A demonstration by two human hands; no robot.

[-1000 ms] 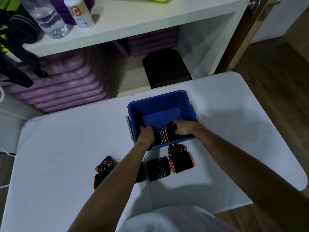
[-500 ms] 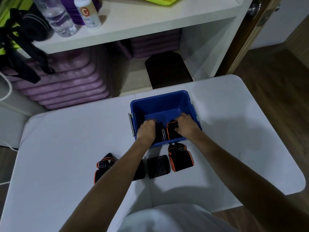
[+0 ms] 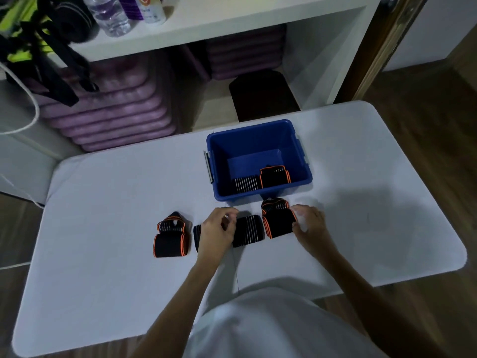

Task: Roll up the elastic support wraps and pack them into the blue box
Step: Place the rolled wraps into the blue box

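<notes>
Box (image 3: 258, 136) is open on top; its far half is bare floor, two rolls (image 3: 262, 179) sit against the near wall. Table (image 3: 116, 182) left of the box is bare, as is the right side past the right hand (image 3: 308, 224). Near strip in front of the box is crowded: four wraps in a row, left hand (image 3: 216, 232) over the middle ones, rightmost wrap (image 3: 277, 219) just beside the box wall. Shelf (image 3: 206, 24) stands behind the table's far edge.

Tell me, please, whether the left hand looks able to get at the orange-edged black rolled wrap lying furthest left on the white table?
Probably yes. The orange-edged black rolled wrap lies alone on the white table, just left of the left hand, with only a partly hidden black wrap between them and nothing on top.
</notes>
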